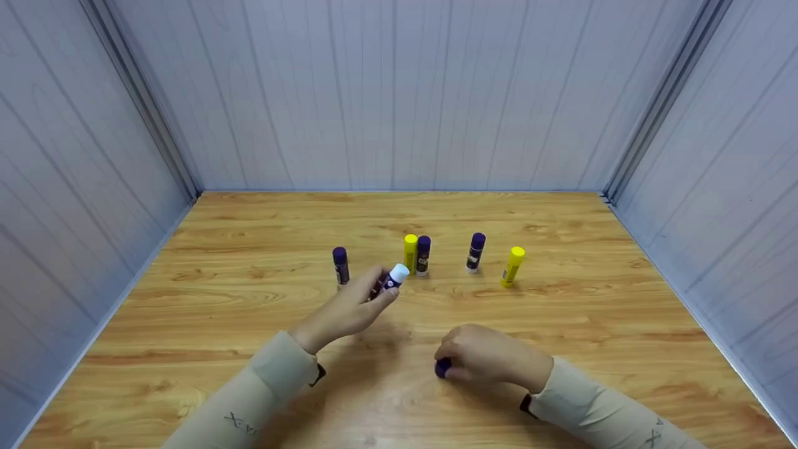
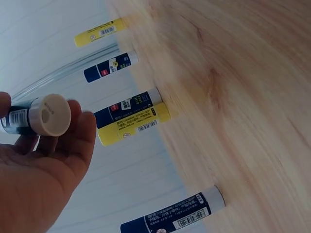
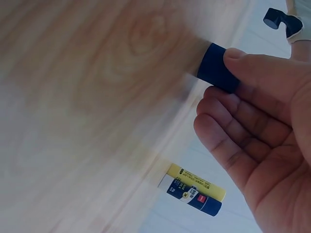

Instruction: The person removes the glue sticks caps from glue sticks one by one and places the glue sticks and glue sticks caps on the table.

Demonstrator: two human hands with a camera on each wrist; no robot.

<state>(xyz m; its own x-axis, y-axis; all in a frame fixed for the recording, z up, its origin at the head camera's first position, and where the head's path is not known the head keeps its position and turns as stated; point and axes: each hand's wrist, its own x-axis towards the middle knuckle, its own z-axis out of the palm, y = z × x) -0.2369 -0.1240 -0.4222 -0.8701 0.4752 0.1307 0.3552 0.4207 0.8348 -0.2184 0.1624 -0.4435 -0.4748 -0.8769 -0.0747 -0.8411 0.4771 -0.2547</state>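
My left hand (image 1: 349, 307) holds a dark blue glue stick (image 2: 24, 120) above the table, its white end (image 1: 399, 272) pointing away to the right. The stick's other end is mostly cut off in the left wrist view. Lower and to the right, my right hand (image 1: 495, 357) pinches a dark blue cap (image 3: 216, 68) between thumb and fingers, at the tabletop. Just beyond the left hand stands a blue glue stick (image 1: 340, 263), its base partly hidden. A yellow glue stick (image 1: 409, 252) and a blue one (image 1: 423, 254) stand side by side behind the held stick.
Farther right on the wooden table (image 1: 249, 249) stand another blue glue stick (image 1: 475, 252) and another yellow glue stick (image 1: 513, 267). Pale panelled walls (image 1: 418, 93) enclose the table at the back and on both sides.
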